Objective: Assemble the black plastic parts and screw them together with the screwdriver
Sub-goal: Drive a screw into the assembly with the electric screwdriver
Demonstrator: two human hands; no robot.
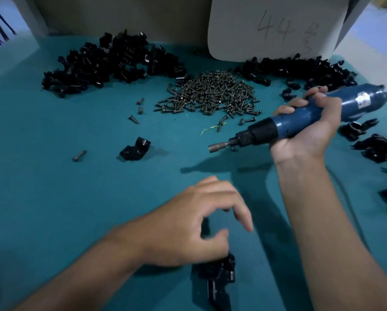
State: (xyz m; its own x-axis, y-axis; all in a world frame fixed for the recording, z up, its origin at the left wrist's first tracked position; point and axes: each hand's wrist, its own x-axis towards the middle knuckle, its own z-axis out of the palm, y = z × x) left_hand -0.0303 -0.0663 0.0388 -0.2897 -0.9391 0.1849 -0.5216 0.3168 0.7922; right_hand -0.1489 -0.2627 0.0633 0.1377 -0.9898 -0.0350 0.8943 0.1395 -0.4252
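Black plastic parts [212, 272] lie low on the tabletop [76, 198] under your left hand [201, 223] — fingers loosely curled, grip unclear. Your right hand [309, 129] grips the screwdriver [300, 122], lifted clear — next, probably seat a screw from the pile [210, 95].
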